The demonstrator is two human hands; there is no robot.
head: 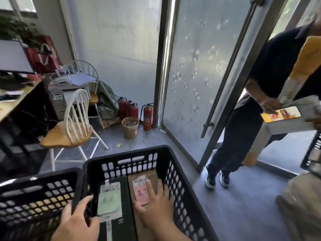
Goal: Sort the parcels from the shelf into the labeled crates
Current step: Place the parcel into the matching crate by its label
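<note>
The crate (pixel 180 173) is black plastic full of holes. The parcel (pixel 147 178) under the right hand (pixel 156 204) is brown matt cardboard with paper labels.

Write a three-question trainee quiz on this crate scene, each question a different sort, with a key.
1. True or false: the right hand lies flat on the brown parcel.
2. What does the left hand grip? A) the black crate's left wall B) a chair C) a phone
3. Fill in: the dark green parcel lies ___ of the brown one.

Key: 1 true; 2 A; 3 left.
</note>
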